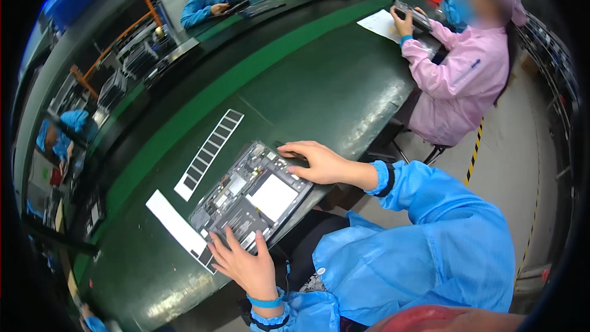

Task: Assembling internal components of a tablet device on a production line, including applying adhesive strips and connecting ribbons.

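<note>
An opened laptop base (228, 185) lies on the green bench in front of me, its circuit boards, dark battery and a white rectangular patch (274, 198) exposed. My left hand (244, 264) rests at its near left corner, fingers spread and touching the edge. At the right end of the base, my right hand (319, 163) lies against the side with fingers stretched out and thumb apart. Beyond the base is a white strip with a row of dark rectangles (212, 157). A mostly white strip (175, 224) lies to the left, one end close to my left fingers.
The green workbench (307, 95) curves away to the far right. There a person in pink (458, 80) handles a device above a white paper sheet (380, 24). People in blue (206, 0) work across the line. Racks with dark parts (140, 58) stand at left.
</note>
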Tool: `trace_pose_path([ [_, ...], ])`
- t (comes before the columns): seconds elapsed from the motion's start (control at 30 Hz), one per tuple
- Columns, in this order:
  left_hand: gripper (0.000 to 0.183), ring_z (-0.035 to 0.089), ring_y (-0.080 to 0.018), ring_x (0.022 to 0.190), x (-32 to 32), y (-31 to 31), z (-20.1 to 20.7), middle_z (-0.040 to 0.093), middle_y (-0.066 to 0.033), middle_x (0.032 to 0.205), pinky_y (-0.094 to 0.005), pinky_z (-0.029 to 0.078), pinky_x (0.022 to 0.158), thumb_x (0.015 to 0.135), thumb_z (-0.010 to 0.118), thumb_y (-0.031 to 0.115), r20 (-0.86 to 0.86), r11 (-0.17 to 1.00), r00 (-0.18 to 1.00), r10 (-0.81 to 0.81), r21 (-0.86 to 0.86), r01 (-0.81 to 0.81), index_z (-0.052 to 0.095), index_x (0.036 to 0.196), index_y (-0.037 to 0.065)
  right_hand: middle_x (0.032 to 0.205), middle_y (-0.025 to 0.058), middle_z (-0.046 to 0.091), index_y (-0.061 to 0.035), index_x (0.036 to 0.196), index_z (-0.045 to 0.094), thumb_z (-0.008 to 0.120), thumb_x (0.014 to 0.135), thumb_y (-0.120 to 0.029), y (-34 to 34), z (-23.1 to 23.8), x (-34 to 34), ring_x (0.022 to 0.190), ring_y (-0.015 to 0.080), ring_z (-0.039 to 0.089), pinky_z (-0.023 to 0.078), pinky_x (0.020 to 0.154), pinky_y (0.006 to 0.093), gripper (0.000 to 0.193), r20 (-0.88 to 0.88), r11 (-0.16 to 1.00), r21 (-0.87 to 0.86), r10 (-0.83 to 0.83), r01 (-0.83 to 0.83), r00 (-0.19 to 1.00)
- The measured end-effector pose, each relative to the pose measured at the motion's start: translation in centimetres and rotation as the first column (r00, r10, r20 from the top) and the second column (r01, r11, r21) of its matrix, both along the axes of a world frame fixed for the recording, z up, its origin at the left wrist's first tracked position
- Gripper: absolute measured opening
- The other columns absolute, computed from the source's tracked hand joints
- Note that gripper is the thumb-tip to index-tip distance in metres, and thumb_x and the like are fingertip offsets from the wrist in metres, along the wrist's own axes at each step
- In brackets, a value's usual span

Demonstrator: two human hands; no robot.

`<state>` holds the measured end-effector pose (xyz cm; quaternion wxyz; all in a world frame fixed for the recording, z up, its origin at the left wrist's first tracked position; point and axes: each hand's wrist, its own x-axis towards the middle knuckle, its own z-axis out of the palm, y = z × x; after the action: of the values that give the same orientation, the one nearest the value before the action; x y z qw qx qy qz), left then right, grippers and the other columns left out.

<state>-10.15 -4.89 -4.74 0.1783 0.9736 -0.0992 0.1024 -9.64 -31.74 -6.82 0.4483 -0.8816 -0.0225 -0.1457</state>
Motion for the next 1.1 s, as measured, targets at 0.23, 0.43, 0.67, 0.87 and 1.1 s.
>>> trace_pose_path([
  [0.23, 0.045, 0.036, -0.0460, 0.133, -0.4, 2.7, -0.4, 0.039, -0.0224, 0.144, -0.0511, 0.032, 0.108, 0.081, 0.071, 0.017, 0.008, 0.863, 0.986, -0.168, -0.482, 0.150, 0.059, 0.122, 0.003, 0.133, 0.0183, 0.054, -0.0114, 0.133, 0.053, 0.062, 0.089, -0.021, 1.1, 1.2, -1.7, 0.132, 0.0331, 0.043, 0.035, 0.108, 0.0424, 0.046, -0.049, 0.995, -0.059, -0.083, 0.080, 0.995],
  [0.43, 0.033, 0.046, -0.0330, 0.129, 0.6, 2.8, 0.9, 0.047, -0.0198, 0.138, -0.0419, 0.036, 0.106, 0.083, 0.065, 0.009, -0.062, 0.290, 0.896, -0.441, -0.954, 0.076, 0.062, 0.115, 0.000, 0.130, 0.0152, 0.054, -0.0014, 0.133, 0.047, 0.057, 0.085, 0.005, -0.2, 3.4, -1.4, 0.119, 0.0217, 0.054, 0.043, 0.101, 0.0335, 0.050, -0.051, 0.490, 0.868, -0.060, 0.074, 0.997],
  [0.67, 0.053, 0.034, -0.0465, 0.133, 0.7, 5.1, -1.4, 0.039, -0.0247, 0.143, -0.0505, 0.030, 0.109, 0.083, 0.070, 0.022, 0.150, 0.925, 0.985, -0.089, -0.354, 0.138, 0.053, 0.129, 0.003, 0.127, 0.0147, 0.057, 0.0050, 0.126, 0.051, 0.055, 0.088, 0.009, -1.3, 0.3, 1.2, 0.120, 0.0198, 0.054, 0.041, 0.103, 0.0303, 0.039, -0.064, 0.931, 0.299, -0.199, 0.209, 0.978],
  [0.87, 0.055, 0.039, -0.0423, 0.130, 3.2, 7.6, -2.5, 0.045, -0.0285, 0.137, -0.0467, 0.034, 0.107, 0.088, 0.068, 0.028, 0.113, 0.939, 0.988, 0.107, -0.338, -0.063, 0.050, 0.130, -0.002, 0.120, 0.0130, 0.059, 0.0032, 0.133, 0.046, 0.054, 0.089, 0.004, 1.6, 0.1, 0.3, 0.108, 0.0180, 0.059, 0.044, 0.096, 0.0283, 0.044, -0.087, 0.922, 0.365, -0.101, 0.126, 0.991],
  [1.1, 0.051, 0.049, -0.0411, 0.123, -0.2, 4.1, -1.7, 0.052, -0.0267, 0.128, -0.0433, 0.038, 0.103, 0.083, 0.071, 0.019, 0.105, 0.905, 0.994, 0.040, -0.425, 0.008, 0.053, 0.128, 0.000, 0.134, 0.0176, 0.051, 0.0018, 0.138, 0.040, 0.054, 0.087, 0.007, 4.9, 0.8, -0.7, 0.125, 0.0207, 0.049, 0.040, 0.102, 0.0295, 0.054, -0.034, 0.926, 0.372, -0.048, 0.058, 0.998],
])
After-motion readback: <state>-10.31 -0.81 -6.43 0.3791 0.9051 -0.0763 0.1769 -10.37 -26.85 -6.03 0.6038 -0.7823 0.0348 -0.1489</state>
